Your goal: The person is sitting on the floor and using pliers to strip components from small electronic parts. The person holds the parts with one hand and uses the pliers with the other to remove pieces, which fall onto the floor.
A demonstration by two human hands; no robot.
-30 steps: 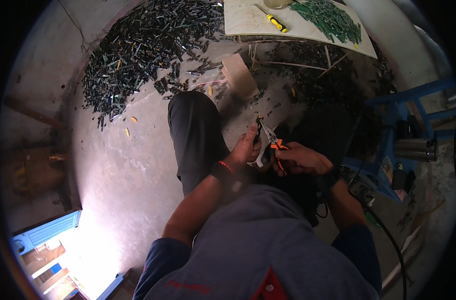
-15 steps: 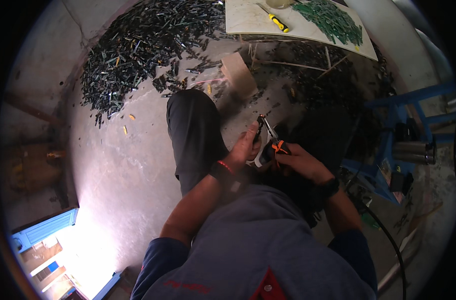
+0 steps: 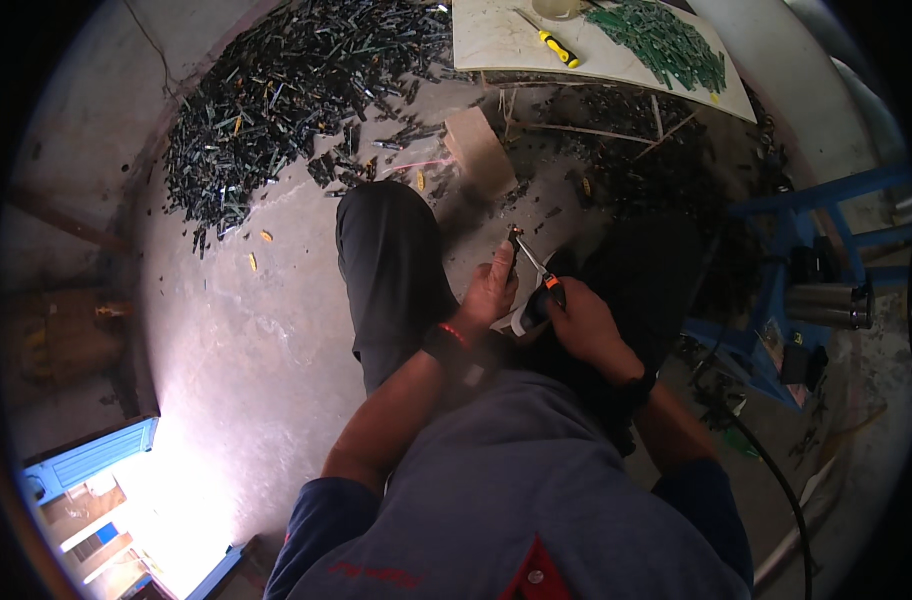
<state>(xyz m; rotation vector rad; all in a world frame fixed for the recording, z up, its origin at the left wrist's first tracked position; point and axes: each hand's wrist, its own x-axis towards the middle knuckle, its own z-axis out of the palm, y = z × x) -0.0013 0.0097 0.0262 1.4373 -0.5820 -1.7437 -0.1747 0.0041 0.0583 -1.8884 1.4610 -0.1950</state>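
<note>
My left hand (image 3: 490, 294) is closed around a narrow dark strip (image 3: 514, 246), its thumb lying along it. The strip's upper end sticks out past the thumb and shows a coppery bit. In my right hand (image 3: 588, 325) is a pair of long-nosed pliers (image 3: 537, 267) with orange and black handles. The metal jaws reach up and left to the strip's upper end. Whether they grip it is too small to tell. Both hands are between my knees, above the floor.
A heap of black strips (image 3: 276, 110) covers the floor ahead on the left. A brown block (image 3: 479, 150) stands before a low table (image 3: 491, 45), which bears a yellow-black screwdriver (image 3: 558, 48) and green circuit boards (image 3: 661, 40). A blue frame (image 3: 751, 345) is at right.
My right hand has turned and moved slightly left, and the plier handles have drawn closer together in it. The strip in my left hand has shifted slightly left.
</note>
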